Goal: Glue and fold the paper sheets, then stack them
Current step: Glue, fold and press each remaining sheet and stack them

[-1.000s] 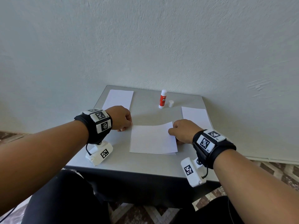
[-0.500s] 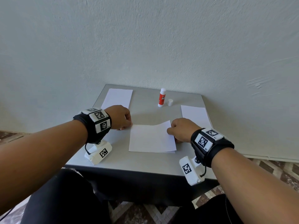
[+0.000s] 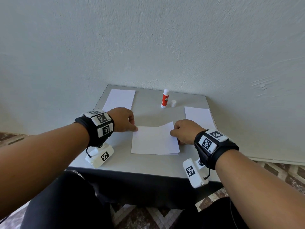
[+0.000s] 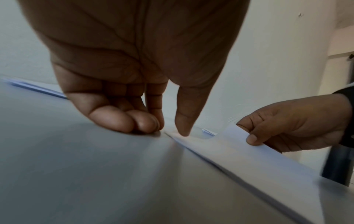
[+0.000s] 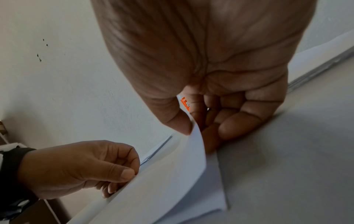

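A white paper sheet (image 3: 155, 141) lies folded in the middle of the grey table (image 3: 148, 164), with its upper layer raised at the far right corner. My right hand (image 3: 172, 132) pinches that raised corner between thumb and curled fingers (image 5: 193, 128). My left hand (image 3: 135, 128) is at the sheet's far left corner. Its thumb tip (image 4: 184, 131) presses on the paper while the other fingers (image 4: 122, 121) are curled against the table beside it. The red and white glue stick (image 3: 165, 98) stands uncapped at the back, its white cap (image 3: 173, 103) just to the right.
Another white sheet (image 3: 119, 99) lies at the table's far left, and a further one (image 3: 198, 116) at the right edge behind my right hand. A pale wall (image 3: 148, 47) rises right behind the table. The floor below is patterned tile.
My left hand has slid right from beside the sheet onto its far left corner. My right hand still holds the raised right corner.
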